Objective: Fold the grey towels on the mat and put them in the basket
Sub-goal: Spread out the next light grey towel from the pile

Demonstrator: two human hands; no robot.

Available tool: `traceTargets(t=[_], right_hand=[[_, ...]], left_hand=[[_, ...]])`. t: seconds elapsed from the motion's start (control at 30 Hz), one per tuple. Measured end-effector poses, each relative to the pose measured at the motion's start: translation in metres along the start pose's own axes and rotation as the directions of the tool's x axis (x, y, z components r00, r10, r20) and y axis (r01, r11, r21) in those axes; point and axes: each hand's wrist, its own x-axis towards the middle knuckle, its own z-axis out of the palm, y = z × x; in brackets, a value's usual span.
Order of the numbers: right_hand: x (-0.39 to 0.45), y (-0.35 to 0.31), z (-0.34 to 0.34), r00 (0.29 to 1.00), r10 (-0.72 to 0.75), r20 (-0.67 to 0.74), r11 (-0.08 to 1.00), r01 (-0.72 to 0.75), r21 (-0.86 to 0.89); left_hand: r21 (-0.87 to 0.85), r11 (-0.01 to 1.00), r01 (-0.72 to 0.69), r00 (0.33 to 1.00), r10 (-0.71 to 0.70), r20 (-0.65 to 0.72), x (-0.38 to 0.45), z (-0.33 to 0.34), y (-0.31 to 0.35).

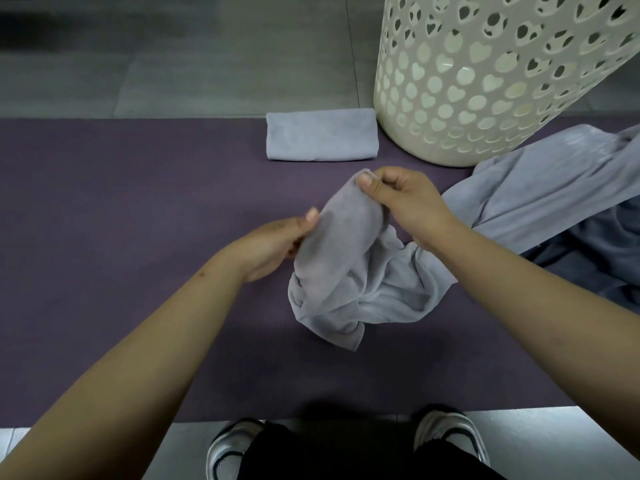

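Both hands lift 1 crumpled grey towel (349,271) above the purple mat (121,237): the left hand (273,244) pinches its side edge, the right hand (398,199) its top corner. The folded towel (320,136) lies at the mat's far edge, just beside the basket (485,81). Bare mat spreads leftward.

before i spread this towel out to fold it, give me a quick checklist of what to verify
1. Left hand grips the crumpled towel: ok.
2. Right hand pinches its top corner: ok.
3. Towel flat and ready to fold: not ok, bunched.
4. Bare mat to the left for spreading: ok.
5. Folded towel out of the way: ok, beside the basket.
6. Towel free of the loose towel at right: cannot tell.
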Motion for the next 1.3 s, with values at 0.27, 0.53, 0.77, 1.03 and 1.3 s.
traceTargets(t=[0.27,0.53,0.77,1.03,1.3], right_hand=[[0.009,-0.005,-0.009,0.952,0.081,-0.296,0.995,-0.062,0.072],[0.012,-0.049,-0.004,0.952,0.013,-0.307,0.968,0.064,0.241],[-0.026,-0.012,0.065,0.986,0.158,0.044,0.981,-0.152,-0.124],[-0.046,0.065,0.106,0.847,0.326,0.420,0.849,-0.066,-0.525],[-0.022,0.065,0.101,0.663,0.489,0.566,0.871,-0.336,-0.358]], left_hand=[[0.070,0.983,0.169,0.958,-0.147,-0.245,0.016,-0.006,-0.043],[-0.413,0.744,-0.524,0.833,0.349,-0.428,0.012,-0.046,0.067],[-0.122,0.960,-0.253,0.797,0.135,-0.589,-0.014,-0.068,-0.009],[0.291,0.915,0.278,0.636,0.051,-0.770,-0.007,-0.054,-0.115],[-0.071,0.937,0.342,0.497,-0.245,-0.833,0.009,-0.056,-0.116]])
